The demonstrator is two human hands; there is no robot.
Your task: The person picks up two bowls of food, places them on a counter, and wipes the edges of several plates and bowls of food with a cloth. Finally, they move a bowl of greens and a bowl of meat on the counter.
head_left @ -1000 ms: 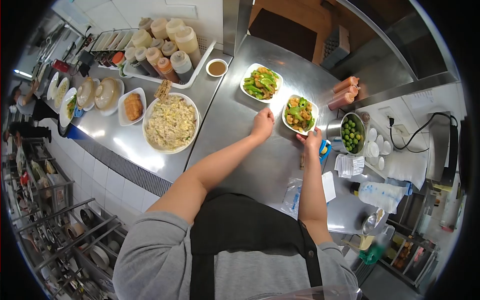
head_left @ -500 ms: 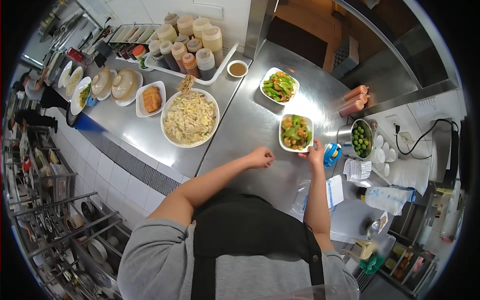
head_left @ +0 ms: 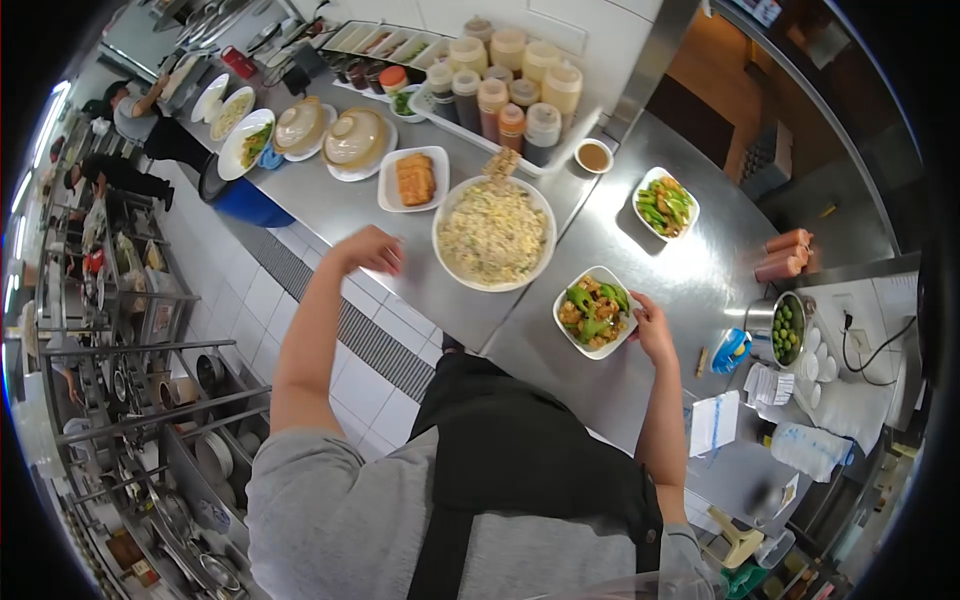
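Observation:
My right hand point(head_left: 651, 330) grips the right rim of a white square bowl point(head_left: 578, 342), thumb and fingers at its edge. In the bowl lie green peppers point(head_left: 600, 326) and browned pieces. My left hand point(head_left: 368, 250) hangs at the counter's front edge with nothing in it, its fingers loosely bent and apart. Just beyond it stands a white square dish point(head_left: 388, 185) with a golden fried piece point(head_left: 414, 180). A large round bowl point(head_left: 480, 285) of fried rice point(head_left: 495, 232) sits between my hands. Farther back is a second white dish of green vegetables point(head_left: 665, 207).
Squeeze bottles point(head_left: 492, 105) fill a white tray behind the rice, beside a small cup of brown sauce point(head_left: 594, 156). Lidded pots point(head_left: 354, 138) and plates line the left counter. A metal pot of green fruit point(head_left: 787, 330) stands right. Two people point(head_left: 140, 120) are far left.
My right hand has drawn the pepper bowl toward the rice bowl and nearer my body. My left hand has swung left, past the rice, to the counter edge. The view has turned left.

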